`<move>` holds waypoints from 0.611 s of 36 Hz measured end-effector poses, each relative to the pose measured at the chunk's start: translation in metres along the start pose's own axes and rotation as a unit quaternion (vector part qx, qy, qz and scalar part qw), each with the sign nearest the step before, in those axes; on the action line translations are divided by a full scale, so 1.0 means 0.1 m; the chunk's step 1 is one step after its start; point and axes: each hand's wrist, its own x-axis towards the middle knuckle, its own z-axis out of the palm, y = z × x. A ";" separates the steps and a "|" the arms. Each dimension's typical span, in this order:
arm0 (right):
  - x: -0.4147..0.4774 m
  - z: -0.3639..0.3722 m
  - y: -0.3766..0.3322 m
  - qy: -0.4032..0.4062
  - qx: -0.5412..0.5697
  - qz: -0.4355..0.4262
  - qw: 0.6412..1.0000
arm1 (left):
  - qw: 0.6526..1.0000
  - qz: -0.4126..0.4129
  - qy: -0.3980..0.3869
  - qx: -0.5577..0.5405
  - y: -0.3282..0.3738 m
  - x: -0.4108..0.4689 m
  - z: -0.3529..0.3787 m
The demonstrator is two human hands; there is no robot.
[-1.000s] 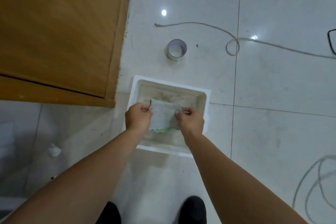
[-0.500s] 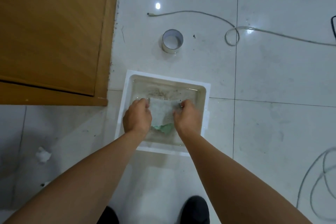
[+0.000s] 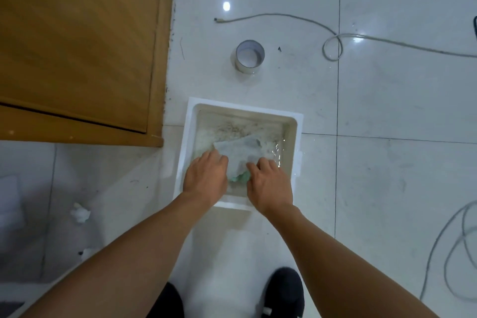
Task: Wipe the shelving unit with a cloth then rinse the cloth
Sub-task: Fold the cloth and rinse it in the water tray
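A white rectangular tub (image 3: 191, 121) of murky water stands on the tiled floor in front of me. A pale grey cloth (image 3: 241, 151) with a green patch at its near edge lies in the water. My left hand (image 3: 205, 179) presses on the cloth's left side, fingers curled onto it. My right hand (image 3: 269, 184) grips the cloth's right near part. Ripples show in the water to the right of the cloth. The wooden shelving unit (image 3: 77, 46) fills the upper left.
A roll of tape (image 3: 249, 59) stands on the floor beyond the tub. A grey cable (image 3: 333, 46) loops across the upper right, another cable (image 3: 454, 248) curls at the right edge. Crumpled white scraps (image 3: 80, 213) lie at the left. My dark shoes (image 3: 284, 292) are at the bottom.
Both hands lowered the cloth from above the tub down into the water and now press it there. The view shifted slightly left.
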 end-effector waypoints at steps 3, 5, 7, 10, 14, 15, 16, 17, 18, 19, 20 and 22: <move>-0.07 -0.15 -0.04 -0.118 -0.035 -0.001 0.992 | 0.999 -0.014 -0.045 0.003 -0.02 -0.11 -0.01; -0.03 -0.24 -0.04 -0.136 -0.058 -0.023 0.989 | 0.998 -0.006 -0.056 0.010 -0.02 -0.13 -0.01; 0.05 -0.27 -0.07 -0.152 -0.083 -0.050 0.984 | 0.998 0.015 -0.054 0.013 -0.01 -0.11 0.01; 0.20 -0.26 -0.09 -0.173 -0.126 -0.064 0.975 | 0.997 0.038 -0.068 0.018 0.00 0.00 0.06; 0.30 -0.25 -0.10 -0.194 -0.170 -0.057 0.964 | 0.992 0.056 -0.096 0.059 -0.01 0.13 0.12; 0.30 -0.24 -0.10 -0.194 -0.175 -0.050 0.964 | 0.991 0.056 -0.100 0.064 -0.01 0.15 0.13; 0.30 -0.23 -0.10 -0.194 -0.177 -0.042 0.964 | 0.991 0.055 -0.103 0.066 -0.02 0.16 0.13; 0.29 -0.22 -0.09 -0.193 -0.178 -0.037 0.964 | 0.991 0.056 -0.106 0.068 -0.03 0.17 0.13; 0.28 -0.20 -0.09 -0.193 -0.180 -0.036 0.964 | 0.990 0.057 -0.106 0.072 -0.04 0.18 0.13; 0.27 -0.18 -0.09 -0.195 -0.183 -0.036 0.963 | 0.989 0.061 -0.106 0.077 -0.05 0.19 0.14; 0.27 -0.17 -0.08 -0.198 -0.184 -0.036 0.962 | 0.989 0.065 -0.107 0.080 -0.06 0.20 0.14; 0.27 -0.14 -0.06 -0.204 -0.184 -0.033 0.961 | 0.988 0.068 -0.108 0.083 -0.09 0.22 0.15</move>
